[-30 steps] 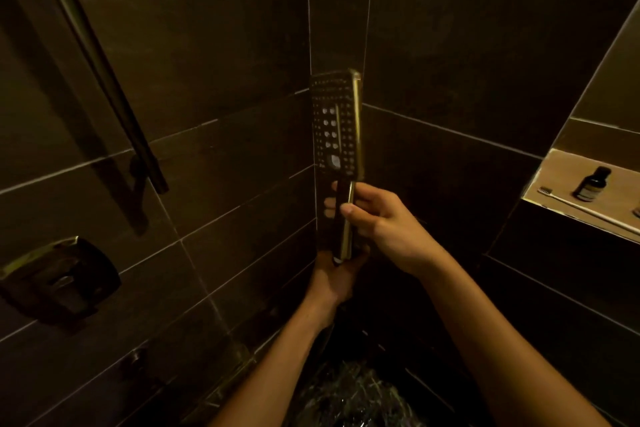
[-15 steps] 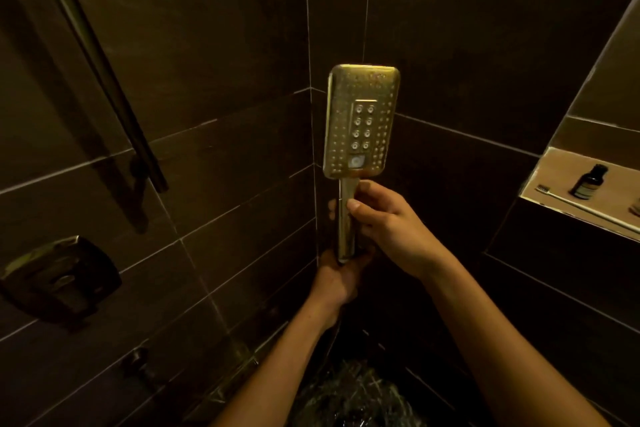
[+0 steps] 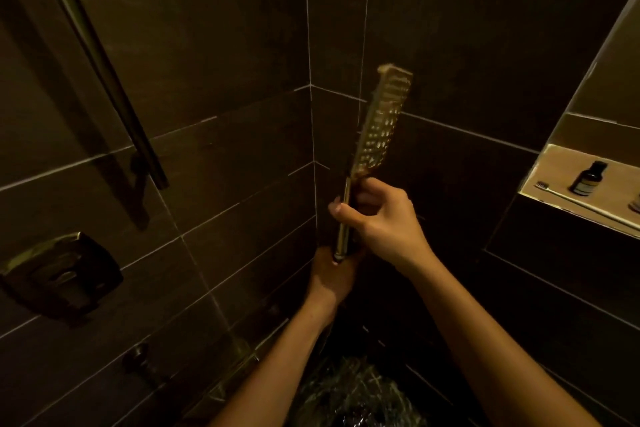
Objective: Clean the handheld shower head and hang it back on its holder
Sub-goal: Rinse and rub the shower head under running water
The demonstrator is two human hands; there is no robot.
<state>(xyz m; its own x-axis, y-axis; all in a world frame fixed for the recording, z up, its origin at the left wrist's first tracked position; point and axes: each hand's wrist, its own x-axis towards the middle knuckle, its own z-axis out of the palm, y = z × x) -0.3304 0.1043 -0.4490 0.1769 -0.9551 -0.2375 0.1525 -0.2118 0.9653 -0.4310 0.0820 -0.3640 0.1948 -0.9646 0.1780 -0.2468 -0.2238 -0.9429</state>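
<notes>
A: Where's the shower head (image 3: 381, 118)?
B: Almost upright, just right of the tiled corner (image 3: 311, 135), nozzle face nearly edge-on
A: Hands?
B: Right hand (image 3: 381, 218) wraps the handle (image 3: 341, 236); left hand (image 3: 332, 276) grips its bottom end

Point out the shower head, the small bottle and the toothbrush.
shower head (image 3: 379, 121): head view, on its nozzle face.
bottle (image 3: 588, 178): head view, on its labelled body.
toothbrush (image 3: 585, 204): head view, on its handle.
</notes>
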